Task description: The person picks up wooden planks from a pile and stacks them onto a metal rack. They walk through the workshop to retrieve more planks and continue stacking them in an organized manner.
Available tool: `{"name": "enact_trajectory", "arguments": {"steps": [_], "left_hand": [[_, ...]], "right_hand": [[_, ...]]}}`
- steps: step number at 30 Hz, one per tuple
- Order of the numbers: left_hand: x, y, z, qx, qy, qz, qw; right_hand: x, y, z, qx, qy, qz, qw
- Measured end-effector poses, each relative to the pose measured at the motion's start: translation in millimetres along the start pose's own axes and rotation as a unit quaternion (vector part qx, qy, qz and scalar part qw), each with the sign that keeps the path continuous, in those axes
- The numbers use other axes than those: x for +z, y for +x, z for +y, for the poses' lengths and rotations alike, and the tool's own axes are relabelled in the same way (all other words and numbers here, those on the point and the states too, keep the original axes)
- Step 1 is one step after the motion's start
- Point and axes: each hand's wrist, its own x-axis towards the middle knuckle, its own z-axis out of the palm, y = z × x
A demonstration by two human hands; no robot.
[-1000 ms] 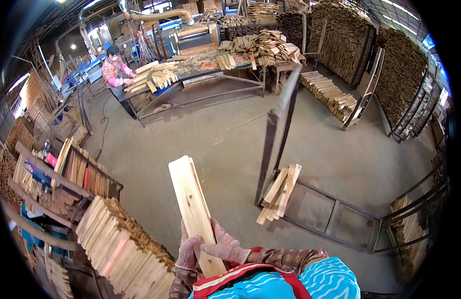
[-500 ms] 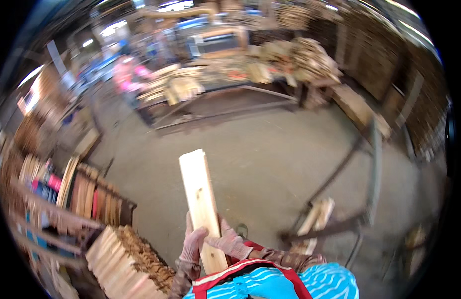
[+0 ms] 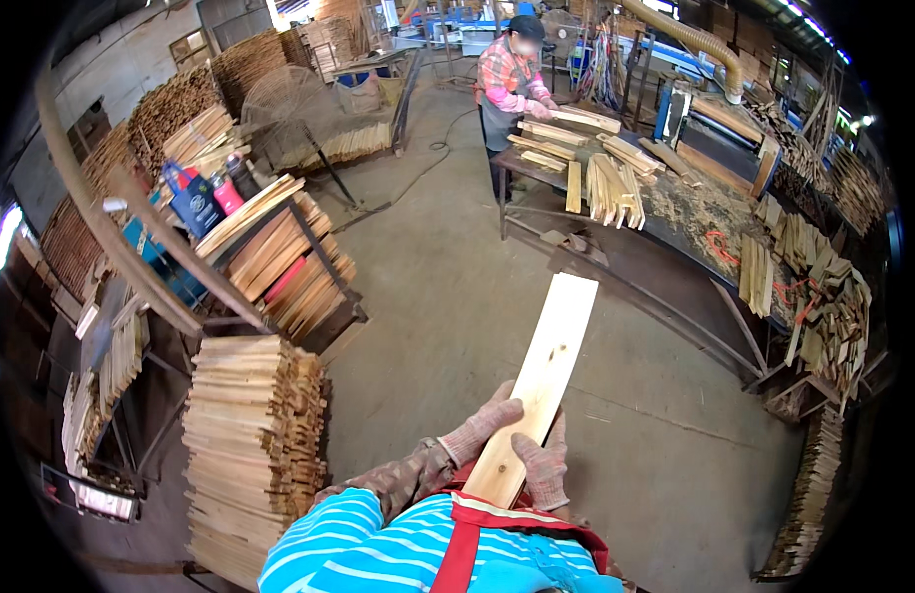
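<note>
A pale wooden board (image 3: pixel 542 371) with a few dark knots slants away from my body, its far end up and to the right. My left hand (image 3: pixel 484 419), in a knitted work glove, grips its left edge with the thumb on the top face. Lower down on the opposite edge, my gloved right hand (image 3: pixel 542 465) is also closed around it, thumb on top. The fingers of both hands are partly hidden beneath the board. Its near end meets the red-strapped apron (image 3: pixel 487 511) at my front.
A tall stack of boards (image 3: pixel 245 445) stands close on my left, beside a loaded rack (image 3: pixel 290 257). Ahead, a co-worker (image 3: pixel 514 89) handles wood at a long workbench (image 3: pixel 675 208) strewn with slats. More slats (image 3: pixel 818 306) are piled at its right end.
My view has swung to the left, so the workbench and co-worker now appear further right. The board has turned from leaning left to leaning right, still in both hands.
</note>
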Motion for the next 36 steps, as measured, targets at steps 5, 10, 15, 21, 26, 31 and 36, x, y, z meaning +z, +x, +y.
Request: {"name": "enact_trajectory", "arguments": {"steps": [5, 10, 15, 21, 26, 31, 36], "left_hand": [[4.5, 128.4, 38.4, -0.001, 0.021, -0.055, 0.998], [1.0, 258.2, 51.2, -0.005, 0.083, -0.091, 0.992], [47.6, 339.1, 78.7, -0.133, 0.078, -0.155, 0.976], [86.1, 437.2, 72.0, -0.139, 0.09, -0.166, 0.972], [122.0, 542.7, 57.4, -0.207, 0.108, -0.115, 0.966], [160.7, 615.9, 44.8, -0.114, 0.125, -0.117, 0.979], [184.4, 675.6, 27.1, -0.196, 0.079, -0.122, 0.97]], "right_hand": [[-26.4, 112.7, -41.5, -0.014, 0.027, 0.025, 0.999], [-57.2, 200.8, -78.2, -0.07, -0.028, 0.076, 0.994], [-105.8, 252.3, -76.4, -0.07, -0.003, 0.216, 0.974], [-161.5, 319.2, -113.8, -0.119, 0.016, 0.247, 0.962], [-241.5, 391.9, -158.8, -0.099, 0.028, 0.243, 0.964], [-310.3, 453.9, -194.8, -0.01, -0.114, 0.237, 0.965], [-347.6, 474.1, -244.1, 0.03, -0.073, 0.271, 0.959]]}}
